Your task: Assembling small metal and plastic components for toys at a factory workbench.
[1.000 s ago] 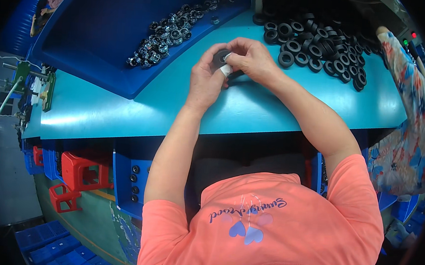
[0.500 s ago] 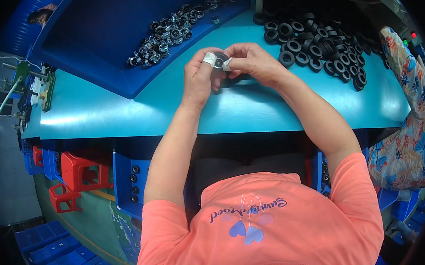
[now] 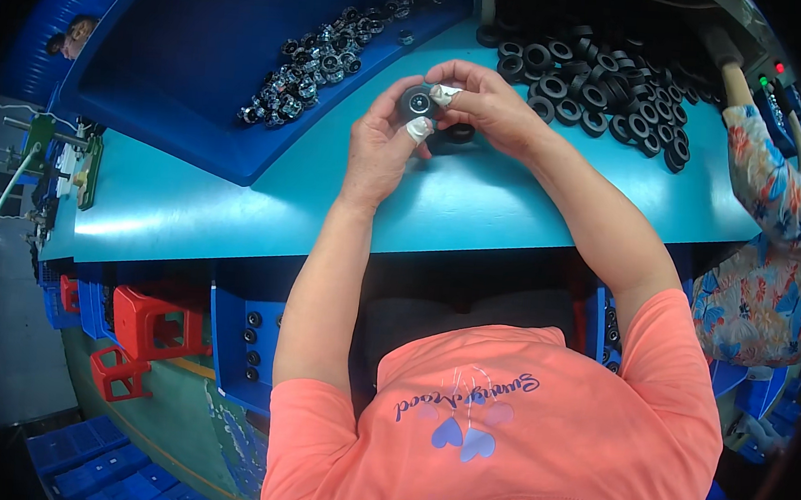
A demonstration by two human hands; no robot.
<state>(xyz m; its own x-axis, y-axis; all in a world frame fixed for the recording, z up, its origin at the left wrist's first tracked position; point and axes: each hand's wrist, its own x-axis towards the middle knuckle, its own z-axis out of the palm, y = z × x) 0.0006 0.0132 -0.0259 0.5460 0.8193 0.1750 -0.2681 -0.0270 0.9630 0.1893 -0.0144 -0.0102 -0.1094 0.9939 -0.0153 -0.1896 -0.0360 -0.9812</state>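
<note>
A small black toy wheel (image 3: 418, 104) with a shiny hub at its centre is held above the table between both hands. My left hand (image 3: 382, 146) is closed on its left and lower edge, the taped thumb lying across the near rim. From the right, my right hand (image 3: 494, 106) pinches the same wheel, with white tape on its thumb. A black tyre ring (image 3: 460, 133) lies on the table just under my right hand, partly hidden by it.
A blue tray (image 3: 190, 68) at the back left holds a heap of shiny hubs (image 3: 291, 84). Many black tyre rings (image 3: 607, 88) are piled at the back right. Another person's patterned sleeve (image 3: 764, 164) reaches in at the right. Red stools (image 3: 149, 321) stand at the lower left.
The wheel has turned to face up more fully, and both thumbs have shifted on its rim. The co-worker's arm at the right has reached farther forward over the table.
</note>
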